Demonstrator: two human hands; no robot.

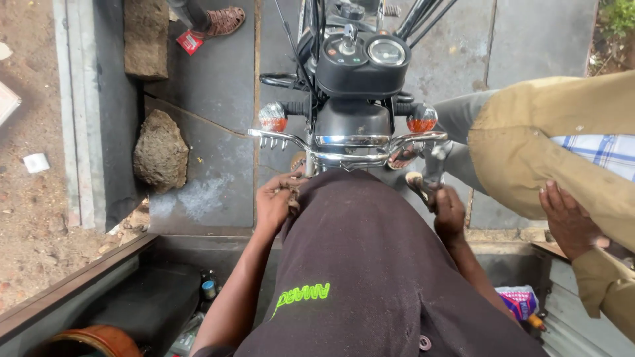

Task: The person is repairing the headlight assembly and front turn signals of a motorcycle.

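Observation:
I look straight down over my dark shirt at the front of a black motorcycle [352, 125] with its chrome guard bar [344, 157] and two orange indicators. My left hand [276, 200] is closed around a small dark metal part, perhaps a bolt or chain piece, just below the left end of the chrome bar. My right hand [447, 210] grips a tool with a wooden handle [418, 183] near the right end of the bar.
Another person in a tan jacket [562, 145] stands at the right, a hand [567, 221] hanging near my right arm. Two rough stones [161, 155] lie on the grey paving at left. A sandalled foot [223, 21] is at the top. Bottles and a box sit by the step below.

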